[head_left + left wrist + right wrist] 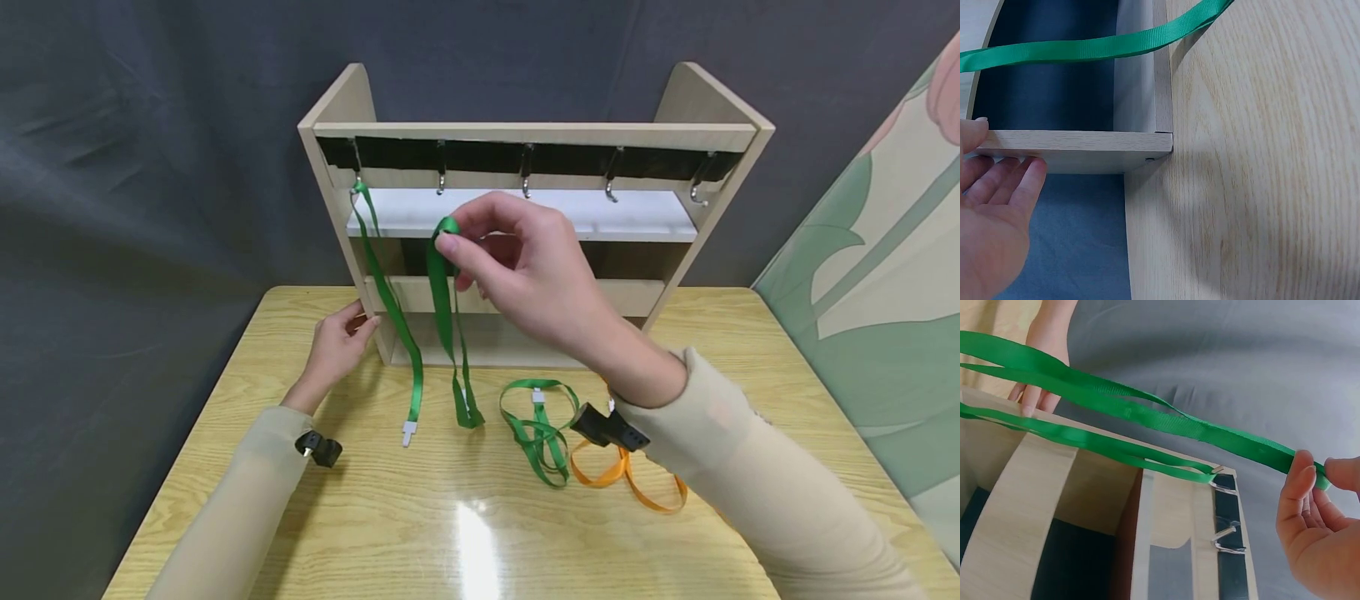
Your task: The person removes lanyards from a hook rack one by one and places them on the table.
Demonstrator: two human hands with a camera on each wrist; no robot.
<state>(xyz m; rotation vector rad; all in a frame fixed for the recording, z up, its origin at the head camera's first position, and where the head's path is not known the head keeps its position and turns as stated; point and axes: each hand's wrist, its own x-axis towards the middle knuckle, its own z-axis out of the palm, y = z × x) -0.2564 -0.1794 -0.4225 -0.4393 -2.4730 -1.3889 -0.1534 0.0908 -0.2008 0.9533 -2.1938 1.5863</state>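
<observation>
My right hand (532,267) pinches the looped top of a green lanyard (441,300) between thumb and fingers. Its two straps hang down in front of a wooden rack (532,132). Another green lanyard (396,312) hangs from the leftmost hook (357,171), its pale clip (408,432) at the bottom. Low on the rack's left side, my left hand (335,346) grips the side panel (1085,140), thumb and fingers on opposite faces. In the right wrist view the held lanyard (1204,430) stretches from the fingertips across and above the hung one.
Several metal hooks line the rack's black strip (483,158). On the table (360,517) lie a coiled green lanyard (536,429) and an orange lanyard (600,479), the latter partly hidden by my right forearm. A dark curtain (165,167) hangs behind; a floral cloth (877,275) covers the right.
</observation>
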